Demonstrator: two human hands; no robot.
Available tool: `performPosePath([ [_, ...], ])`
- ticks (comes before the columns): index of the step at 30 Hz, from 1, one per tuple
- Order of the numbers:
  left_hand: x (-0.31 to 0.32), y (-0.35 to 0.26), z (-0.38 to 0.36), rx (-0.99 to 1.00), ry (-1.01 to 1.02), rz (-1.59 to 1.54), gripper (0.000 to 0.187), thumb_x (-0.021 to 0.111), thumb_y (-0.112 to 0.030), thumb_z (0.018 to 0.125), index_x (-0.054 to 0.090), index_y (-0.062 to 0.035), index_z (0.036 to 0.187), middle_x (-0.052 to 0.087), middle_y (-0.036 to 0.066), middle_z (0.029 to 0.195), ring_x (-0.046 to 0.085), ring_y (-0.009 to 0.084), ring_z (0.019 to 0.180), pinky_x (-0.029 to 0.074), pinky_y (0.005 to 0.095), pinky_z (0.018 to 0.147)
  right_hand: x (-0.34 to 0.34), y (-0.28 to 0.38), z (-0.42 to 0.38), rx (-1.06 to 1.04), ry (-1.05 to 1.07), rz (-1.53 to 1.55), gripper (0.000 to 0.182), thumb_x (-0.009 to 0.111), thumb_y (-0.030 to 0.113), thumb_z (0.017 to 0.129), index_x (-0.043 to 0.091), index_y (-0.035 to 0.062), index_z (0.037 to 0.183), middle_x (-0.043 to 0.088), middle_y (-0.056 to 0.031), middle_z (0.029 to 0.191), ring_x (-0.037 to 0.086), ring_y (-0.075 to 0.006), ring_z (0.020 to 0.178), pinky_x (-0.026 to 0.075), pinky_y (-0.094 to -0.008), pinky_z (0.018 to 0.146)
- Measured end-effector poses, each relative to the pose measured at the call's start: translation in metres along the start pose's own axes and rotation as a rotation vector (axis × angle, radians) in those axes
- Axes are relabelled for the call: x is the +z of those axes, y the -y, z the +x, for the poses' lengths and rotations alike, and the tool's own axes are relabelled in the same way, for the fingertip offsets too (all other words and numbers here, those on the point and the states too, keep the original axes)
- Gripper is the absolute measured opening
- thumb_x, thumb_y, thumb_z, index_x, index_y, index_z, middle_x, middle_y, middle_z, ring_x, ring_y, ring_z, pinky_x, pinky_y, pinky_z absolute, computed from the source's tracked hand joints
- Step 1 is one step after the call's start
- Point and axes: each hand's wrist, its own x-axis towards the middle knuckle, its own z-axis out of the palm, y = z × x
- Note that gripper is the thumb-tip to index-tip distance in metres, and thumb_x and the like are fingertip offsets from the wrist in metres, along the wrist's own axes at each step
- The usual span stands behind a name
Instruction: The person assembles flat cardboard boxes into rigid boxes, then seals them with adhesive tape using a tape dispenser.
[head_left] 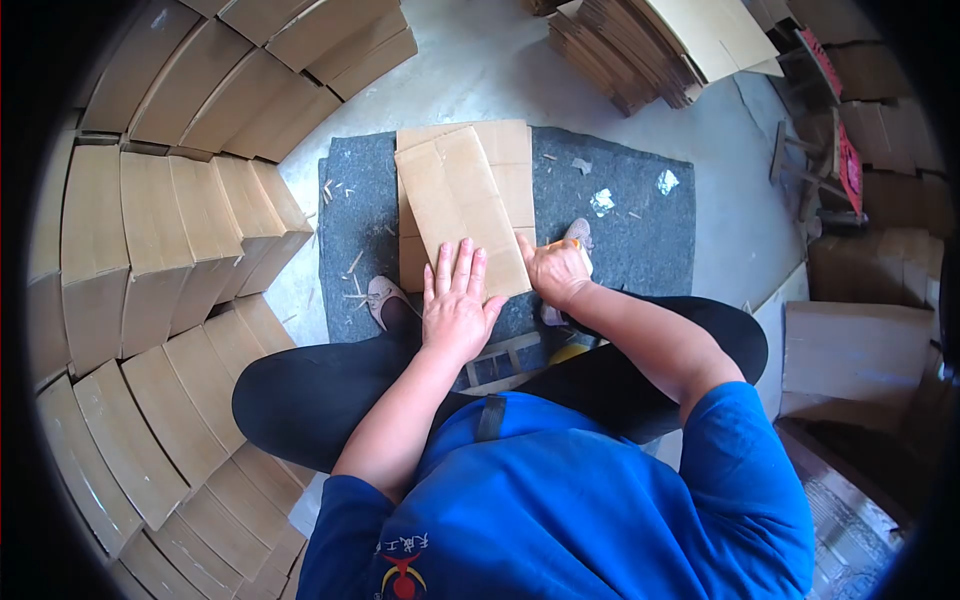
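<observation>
A folded piece of brown cardboard (465,195) lies at a slant on top of a larger flat cardboard sheet (515,150) between my feet. Flat on the lower part of the upper piece rests my left hand (460,305), fingers stretched out. At that piece's lower right edge, my right hand (556,270) is closed around a yellow-and-orange tool (574,243). Most of the tool is hidden by the fingers, so its exact kind does not show. My right thumb lies close to the cardboard's edge.
A dark grey mat (640,210) with scraps on it lies under the cardboard. Cardboard boxes (155,210) are stacked along the left. A pile of flattened cardboard (640,55) stands at the far right, with a red-topped stool (848,165) and more cardboard (850,350) beyond my right arm.
</observation>
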Motion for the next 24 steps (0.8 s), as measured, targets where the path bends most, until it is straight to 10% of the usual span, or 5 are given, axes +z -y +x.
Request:
performPosePath([
  [5,-0.009,-0.008,0.008,0.003,-0.004,0.008,0.078,0.059,-0.045,0.095,0.03,-0.0071,0.157,0.017,0.013,0.167,0.009,0.035,0.155,0.004,0.0591,0.122,0.007,-0.006,-0.005,-0.224,0.327,-0.318,0.056,0.048,0.018,0.097,0.038,0.0028,0.15,0.074,-0.008,0.094,0.072,-0.0236,0.086,0.045,-0.0456,0.075],
  [8,-0.025,-0.002,0.018,0.068,-0.183,-0.103,0.055,0.059,-0.038,0.095,0.054,-0.0075,0.141,0.043,0.015,0.152,0.034,0.0346,0.144,0.02,0.0558,0.115,-0.015,0.011,-0.028,-0.408,0.361,-0.261,0.019,0.056,0.02,0.092,0.074,0.0117,0.096,0.074,-0.0051,0.091,0.072,-0.0225,0.086,0.047,-0.0427,0.068],
  [11,-0.044,0.012,0.07,-0.005,-0.372,-0.201,0.036,0.057,-0.031,0.096,0.067,-0.0058,0.12,0.056,0.014,0.132,0.045,0.0313,0.129,0.027,0.05,0.11,-0.04,0.046,-0.046,-0.429,0.383,-0.129,0.014,0.06,0.019,0.087,0.073,0.014,0.087,0.075,-0.006,0.089,0.073,-0.0227,0.086,0.048,-0.0421,0.068],
  [19,-0.068,0.079,0.179,-0.252,-0.161,-0.076,0.058,0.062,-0.042,0.093,0.056,-0.0068,0.138,0.054,0.015,0.142,0.042,0.0299,0.139,0.017,0.0504,0.122,-0.052,0.06,-0.021,0.229,0.542,0.415,0.041,0.066,0.039,0.085,0.075,0.0062,0.108,0.073,-0.0162,0.111,0.071,-0.0311,0.105,0.057,-0.0413,0.089],
  [24,-0.071,0.095,0.128,-0.366,-0.456,-0.35,0.038,0.067,-0.031,0.09,0.068,-0.0019,0.115,0.066,0.02,0.115,0.062,0.0374,0.109,0.048,0.0454,0.097,-0.092,-0.024,-0.009,0.335,0.472,0.273,0.033,0.067,0.027,0.085,0.074,0.0074,0.111,0.072,-0.0184,0.113,0.07,-0.0311,0.107,0.056,-0.0397,0.09],
])
